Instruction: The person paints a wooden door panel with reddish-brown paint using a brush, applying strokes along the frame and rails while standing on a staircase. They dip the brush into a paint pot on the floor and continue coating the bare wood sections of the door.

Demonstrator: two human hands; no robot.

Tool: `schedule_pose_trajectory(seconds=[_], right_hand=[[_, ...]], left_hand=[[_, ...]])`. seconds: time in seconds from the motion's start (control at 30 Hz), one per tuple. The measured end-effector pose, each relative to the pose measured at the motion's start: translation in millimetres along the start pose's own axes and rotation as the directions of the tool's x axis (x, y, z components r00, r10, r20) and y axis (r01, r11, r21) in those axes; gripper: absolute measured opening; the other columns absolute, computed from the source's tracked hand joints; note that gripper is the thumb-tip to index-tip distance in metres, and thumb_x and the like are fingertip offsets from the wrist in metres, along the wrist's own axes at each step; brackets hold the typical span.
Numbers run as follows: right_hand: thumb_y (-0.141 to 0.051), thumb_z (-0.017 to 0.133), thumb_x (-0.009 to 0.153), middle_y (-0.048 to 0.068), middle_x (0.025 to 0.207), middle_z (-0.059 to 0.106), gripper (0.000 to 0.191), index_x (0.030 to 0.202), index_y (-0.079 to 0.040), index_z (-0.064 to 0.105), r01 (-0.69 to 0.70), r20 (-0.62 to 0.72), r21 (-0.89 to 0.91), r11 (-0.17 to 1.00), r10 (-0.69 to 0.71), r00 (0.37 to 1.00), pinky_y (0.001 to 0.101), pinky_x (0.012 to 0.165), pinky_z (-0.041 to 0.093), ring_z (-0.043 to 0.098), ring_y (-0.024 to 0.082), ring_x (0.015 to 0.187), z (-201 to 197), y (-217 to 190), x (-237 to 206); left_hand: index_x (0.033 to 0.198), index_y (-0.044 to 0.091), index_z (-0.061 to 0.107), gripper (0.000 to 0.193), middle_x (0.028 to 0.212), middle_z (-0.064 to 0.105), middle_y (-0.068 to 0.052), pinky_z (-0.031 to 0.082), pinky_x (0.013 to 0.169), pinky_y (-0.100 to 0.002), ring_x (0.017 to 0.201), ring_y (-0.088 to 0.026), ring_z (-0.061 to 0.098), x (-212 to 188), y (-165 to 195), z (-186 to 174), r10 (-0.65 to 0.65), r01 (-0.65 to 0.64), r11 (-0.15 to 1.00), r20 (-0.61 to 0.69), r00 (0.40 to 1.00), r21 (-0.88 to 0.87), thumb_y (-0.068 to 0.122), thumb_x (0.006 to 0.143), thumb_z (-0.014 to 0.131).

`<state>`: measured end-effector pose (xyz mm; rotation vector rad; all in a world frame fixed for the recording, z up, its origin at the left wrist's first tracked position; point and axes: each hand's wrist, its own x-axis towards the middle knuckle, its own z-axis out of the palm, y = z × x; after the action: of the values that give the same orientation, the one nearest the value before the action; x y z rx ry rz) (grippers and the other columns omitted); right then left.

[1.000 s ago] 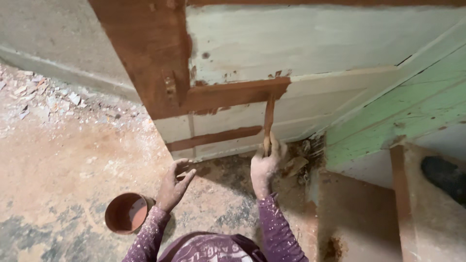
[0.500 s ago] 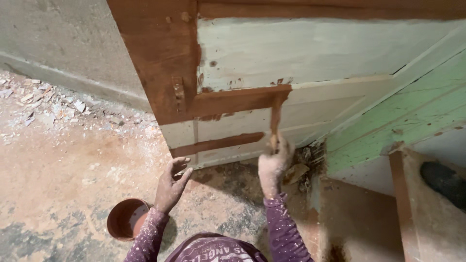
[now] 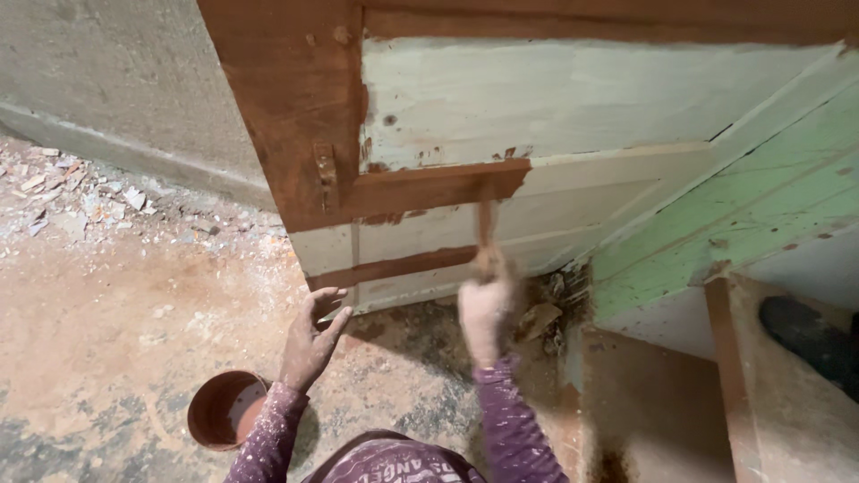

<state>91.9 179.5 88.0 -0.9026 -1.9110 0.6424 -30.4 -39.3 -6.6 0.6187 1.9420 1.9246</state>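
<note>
The right hand is showing as a motion blur, so its fingers are merging and the grip cannot be read. The brush it is raising is blurring as well; its lower handle is disappearing behind that hand, and its bristles are too smeared against the door to separate from the wet brown paint. The door is running out of the top and right edges. The round paint container is lying partly behind the left forearm, and its contents are too dark to judge. A dark object at the right edge is being cut off and cannot be identified.
</note>
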Motion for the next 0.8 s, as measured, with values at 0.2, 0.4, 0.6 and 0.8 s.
schedule_pose_trajectory(seconds=[0.2,0.4,0.6,0.8], right_hand=[[0.001,0.058,0.095,0.009,0.106,0.066,0.033,0.127,-0.002,0.066,0.384,0.104,0.182,0.905,-0.406,0.908,0.0336,0.086,0.055,0.063,0.022,0.100,48.6,-46.4,-66.3],[0.001,0.068,0.086,0.014,0.098,0.064,0.034,0.120,0.001,0.067,-0.014,-0.103,-0.105,0.994,0.003,0.995,0.0377,0.072,0.052,0.060,0.023,0.080,1.3,40.3,14.6],[-0.003,0.062,0.094,0.010,0.096,0.061,0.027,0.119,-0.002,0.070,-0.095,0.363,0.305,0.948,-0.023,0.931,0.0367,0.070,0.054,0.059,0.021,0.080,63.2,-26.4,-64.5],[-0.009,0.068,0.095,0.006,0.076,0.073,0.044,0.138,-0.016,0.067,-0.379,0.407,0.140,0.915,0.296,0.864,0.0319,0.053,0.047,0.058,0.019,0.058,21.3,-8.6,-25.3]], left_hand=[[0.128,0.004,0.058,0.041,0.127,0.068,-0.012,0.057,0.095,-0.036,0.120,-0.022,0.066,5.1,-5.1,7.5,-0.003,0.002,1.000,0.044,0.999,0.005,0.015,0.091,0.072],[0.129,0.004,0.057,0.041,0.129,0.068,-0.011,0.056,0.098,-0.036,0.121,-0.021,0.065,-2.7,-10.6,-3.9,0.003,-0.004,0.999,0.029,1.000,0.039,0.016,0.093,0.071],[0.130,0.004,0.058,0.042,0.126,0.070,-0.013,0.057,0.096,-0.035,0.116,-0.022,0.068,-4.5,-18.6,-0.7,-0.065,0.064,0.998,0.046,0.997,0.015,0.017,0.092,0.072],[0.129,0.003,0.057,0.043,0.127,0.068,-0.012,0.057,0.096,-0.035,0.117,-0.022,0.068,-2.5,-17.0,-4.9,-0.014,0.015,1.000,0.039,0.999,-0.015,0.016,0.091,0.072]])
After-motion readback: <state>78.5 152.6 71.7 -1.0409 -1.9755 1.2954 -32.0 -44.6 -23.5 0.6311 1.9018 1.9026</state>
